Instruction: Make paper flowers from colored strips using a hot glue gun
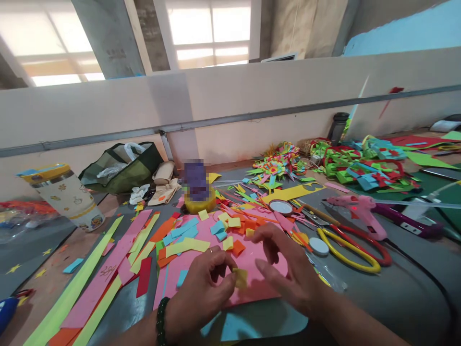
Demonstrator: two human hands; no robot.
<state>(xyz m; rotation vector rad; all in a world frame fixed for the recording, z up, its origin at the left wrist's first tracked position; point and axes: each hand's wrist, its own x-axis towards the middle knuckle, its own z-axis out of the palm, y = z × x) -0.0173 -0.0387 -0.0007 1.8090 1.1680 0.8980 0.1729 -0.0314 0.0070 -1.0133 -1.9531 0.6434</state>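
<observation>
Between thumb and forefinger, my left hand (212,281) pinches a small yellow paper square (240,278) above a pink sheet (259,254). A dark bead bracelet circles that wrist. Just to the right, my right hand (284,269) hovers with fingers curved and apart, nothing between them. Ahead of both hands lie loose yellow paper pieces (234,222), orange pieces (237,248) and blue pieces (218,228). A longer pale yellow strip (188,246) rests left of them. Under the pink sheet shows a light blue sheet (259,319).
At right lie scissors with yellow handles (349,254), red-handled scissors (374,242) and a pink glue gun (360,211) with a cord. Long paper strips (108,269) spread at left, near a white tumbler (66,197). Paper decorations (363,166) are heaped at the back right.
</observation>
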